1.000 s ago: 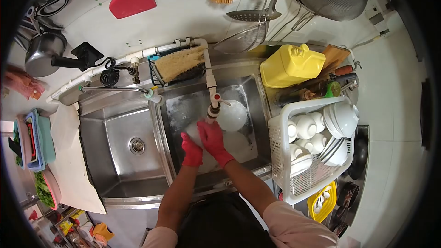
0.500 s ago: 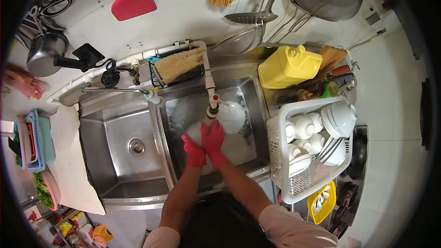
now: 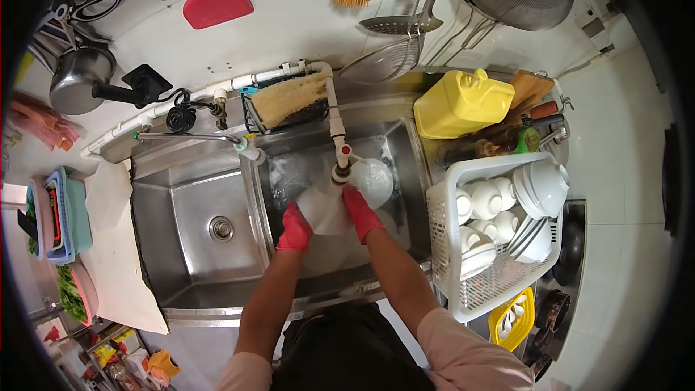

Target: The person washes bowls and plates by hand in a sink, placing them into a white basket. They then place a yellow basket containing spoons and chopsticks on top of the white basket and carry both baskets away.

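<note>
In the right sink basin (image 3: 422, 195), my left hand (image 3: 294, 229), in a red glove, grips the left edge of a white plate (image 3: 323, 211). At the plate's right edge my right hand (image 3: 362, 215), gloved alike, is closed on it too. The plate lies beneath the mouth of a white pipe tap (image 3: 340, 174), low in the basin; some finger ends are hidden. Close by my right hand, behind it, is a white bowl (image 3: 375, 185) in the water. Suds and other pale dishes below are hard to make out.
A white plastic basket (image 3: 440, 246) of bowls and plates stands right of the sink, with a yellow jug (image 3: 460, 108) behind it. The left basin (image 3: 195, 210) has a metal tap (image 3: 192, 137) over it. A sponge-like scrubber (image 3: 289, 101) sits behind the basins.
My hands were close together under the tap; now they are apart at the plate's two sides. My left hand moved slightly left, my right hand moved right. The view shifted slightly.
</note>
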Tool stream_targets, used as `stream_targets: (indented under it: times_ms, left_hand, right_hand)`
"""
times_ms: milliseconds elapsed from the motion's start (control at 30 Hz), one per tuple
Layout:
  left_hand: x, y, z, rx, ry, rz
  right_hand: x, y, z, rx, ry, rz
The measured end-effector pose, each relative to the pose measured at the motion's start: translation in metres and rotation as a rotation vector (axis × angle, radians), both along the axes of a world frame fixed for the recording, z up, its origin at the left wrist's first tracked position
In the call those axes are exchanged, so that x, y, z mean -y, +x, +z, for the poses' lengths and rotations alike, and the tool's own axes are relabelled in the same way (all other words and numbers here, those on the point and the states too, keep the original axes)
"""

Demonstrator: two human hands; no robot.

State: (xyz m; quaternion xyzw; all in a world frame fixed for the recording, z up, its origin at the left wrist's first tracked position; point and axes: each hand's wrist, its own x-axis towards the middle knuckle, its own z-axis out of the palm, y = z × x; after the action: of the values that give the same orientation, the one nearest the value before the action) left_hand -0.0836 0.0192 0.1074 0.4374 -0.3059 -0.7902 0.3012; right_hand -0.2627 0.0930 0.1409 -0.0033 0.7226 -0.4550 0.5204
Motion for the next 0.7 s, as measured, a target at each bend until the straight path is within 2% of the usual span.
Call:
stream_targets:
  times_ms: [67,100,167,200,233,300,367,433,467,500,567,633,667,700]
  left_hand:
    - [0.011,-0.02,0.002,-0.048,0.048,0.033]
    - [0.02,-0.032,-0.017,-0.124,0.154,0.11]
    - [0.031,-0.053,-0.047,-0.282,0.361,0.261]
    - [0.029,-0.057,-0.045,-0.185,0.102,0.199]
    - [0.023,-0.059,-0.043,-0.083,-0.158,0.134]
    - [0.016,-0.058,-0.026,0.243,-0.431,-0.049]
    - [0.013,-0.056,0.026,0.672,-0.452,-0.276]
    - [0.017,-0.054,0.057,0.84,-0.653,-0.504]
    - [0.018,-0.053,0.063,0.924,-0.75,-0.62]
    - [0.018,-0.051,0.065,0.871,-0.885,-0.594]
    - [0.016,-0.046,0.066,0.757,-1.143,-0.533]
    - [0.017,-0.056,0.041,0.121,-0.231,-0.377]
    - [0.018,-0.064,0.022,-0.198,0.216,-0.271]
    - [0.019,-0.075,0.0,-0.059,-0.125,-0.374]
  right_hand:
    - [0.01,0.01,-0.001,-0.473,-0.193,0.074]
    - [0.015,0.018,-0.004,-0.706,-0.289,0.114]
    - [0.029,0.03,0.013,-0.753,-0.155,0.073]
    - [0.033,0.031,0.025,-0.776,-0.092,0.048]
    - [0.033,0.031,0.037,-0.938,-0.169,0.164]
    - [0.025,0.039,0.054,-1.246,-0.322,0.4]
    - [0.021,0.042,0.027,-0.846,-0.429,0.271]
    - [0.016,0.038,0.031,-0.885,-0.478,0.352]
    - [0.006,0.033,0.056,-1.121,-0.472,0.498]
    - [-0.002,0.029,0.07,-1.355,-0.46,0.647]
    - [-0.018,0.029,0.077,-1.33,-0.391,0.75]
    - [-0.036,0.038,0.062,-1.236,-0.257,0.641]
    - [-0.043,0.041,0.036,-1.154,-0.164,0.481]
    - [-0.042,0.04,0.021,-1.067,-0.077,0.323]
